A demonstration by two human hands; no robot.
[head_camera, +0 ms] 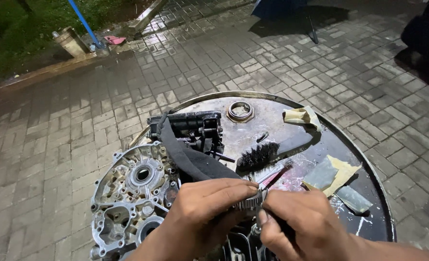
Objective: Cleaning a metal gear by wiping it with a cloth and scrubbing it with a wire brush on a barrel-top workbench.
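The round, paint-stained metal drum top serving as a table (364,193) stands on a wet grey brick pavement (79,121) and carries everything here. At its left edge lies the largest piece, a cast silver aluminium engine case half (127,193), flat side up, its round bearing bores facing the camera. Behind it sits a black metal engine block part (188,124), with a dark cloth strip (185,154) draped from it down toward the hands. A black wire brush (262,153) lies across the middle, bristles toward the left. To the right are scraps of yellow and grey sandpaper (332,174), a crumpled piece of masking tape (301,116) farther back, and a threaded metal ring (240,111) near the rear rim.

The left hand (204,208) is closed around a small toothed metal gear (250,203), held just above the near edge of the table; its axis cannot be told. The right hand (296,222) pinches at the same gear from the right, fingertips touching it.
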